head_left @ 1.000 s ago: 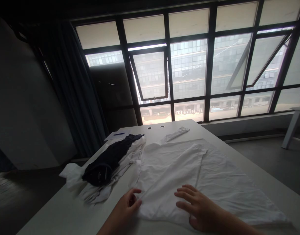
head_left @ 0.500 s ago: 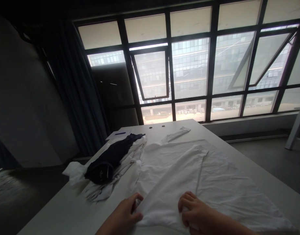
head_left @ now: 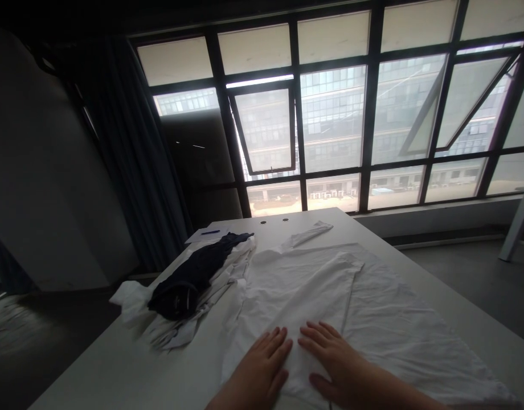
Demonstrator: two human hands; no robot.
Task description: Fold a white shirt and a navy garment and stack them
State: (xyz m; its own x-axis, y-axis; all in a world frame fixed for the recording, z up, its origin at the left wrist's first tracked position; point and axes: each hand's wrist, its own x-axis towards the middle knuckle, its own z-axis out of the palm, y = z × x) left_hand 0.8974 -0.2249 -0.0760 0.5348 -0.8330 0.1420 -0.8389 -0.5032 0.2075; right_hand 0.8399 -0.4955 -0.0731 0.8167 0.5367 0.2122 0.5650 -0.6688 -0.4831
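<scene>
Noted left hand (head_left: 257, 370) and right hand (head_left: 334, 359) flat on white shirt (head_left: 313, 290), just apart, each grip wide, holding nothing; pressure apparently even, though hard to judge.

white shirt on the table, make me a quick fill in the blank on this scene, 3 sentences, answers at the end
The left hand and the right hand both lie ____ on the white shirt, palms down.
The dark garment rests on a ____ pile of cloth.
The blue pen lies on a ____ at the far end of the table.

Missing words: flat; white; sheet of paper
</scene>
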